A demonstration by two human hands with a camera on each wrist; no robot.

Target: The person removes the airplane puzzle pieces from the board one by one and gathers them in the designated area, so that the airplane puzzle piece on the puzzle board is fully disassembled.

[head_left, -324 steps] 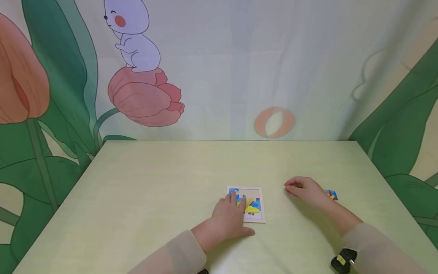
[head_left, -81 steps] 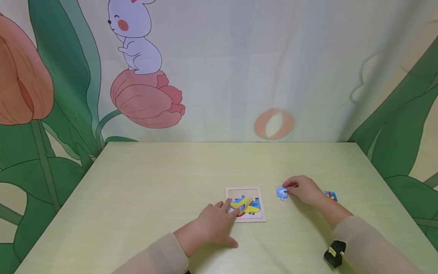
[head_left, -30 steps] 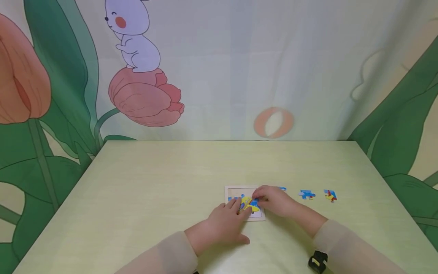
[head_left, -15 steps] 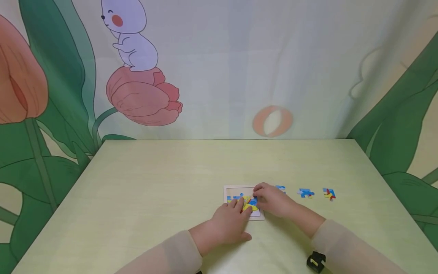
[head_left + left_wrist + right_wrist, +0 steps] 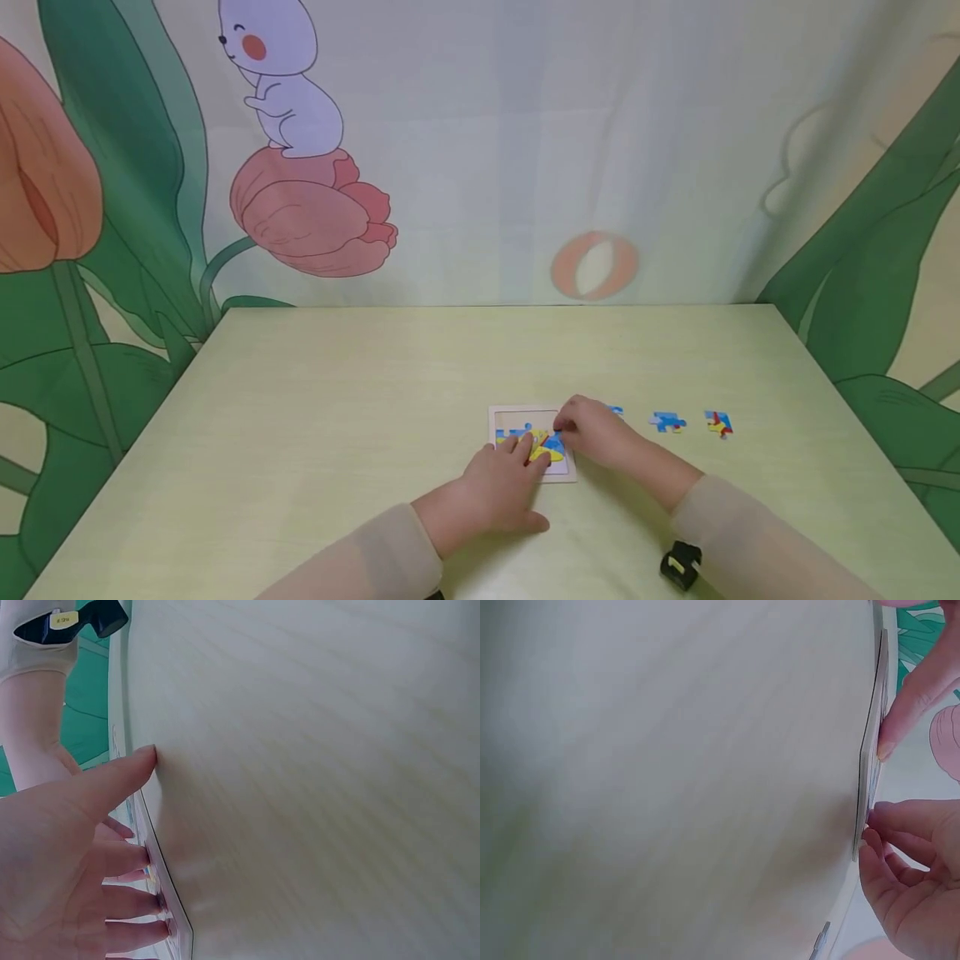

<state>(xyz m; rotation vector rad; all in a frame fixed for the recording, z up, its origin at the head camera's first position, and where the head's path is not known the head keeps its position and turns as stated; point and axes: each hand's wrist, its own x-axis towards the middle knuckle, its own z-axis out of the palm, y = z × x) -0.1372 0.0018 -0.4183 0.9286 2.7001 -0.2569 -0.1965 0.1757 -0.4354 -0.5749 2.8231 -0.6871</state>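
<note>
A wooden jigsaw tray [image 5: 492, 417] lies on the table, right of centre. Yellow-and-blue airplane pieces [image 5: 551, 450] fill its lower part; bare wood shows along the top. My left hand [image 5: 498, 496] rests on the puzzle with spread, straight fingers, thumb out on the table. At the tray's right edge my right hand [image 5: 596, 432] pinches with bent thumb and forefinger at a blue puzzle piece [image 5: 557, 438], partly hidden under the fingertips. In the right wrist view, the right fingertips [image 5: 877, 810] meet right at the tray's side [image 5: 866, 761].
Right of the tray lie a blue puzzle piece [image 5: 615, 410], partly behind the right hand, a blue-red one [image 5: 666, 422] and a red-yellow one [image 5: 718, 423]. A printed curtain [image 5: 450, 167] hangs behind the table's far edge.
A blue piece from the tray's top left now lies on the table to the right. The right hand has moved left onto the tray's right side and barely shifts over the last second.
</note>
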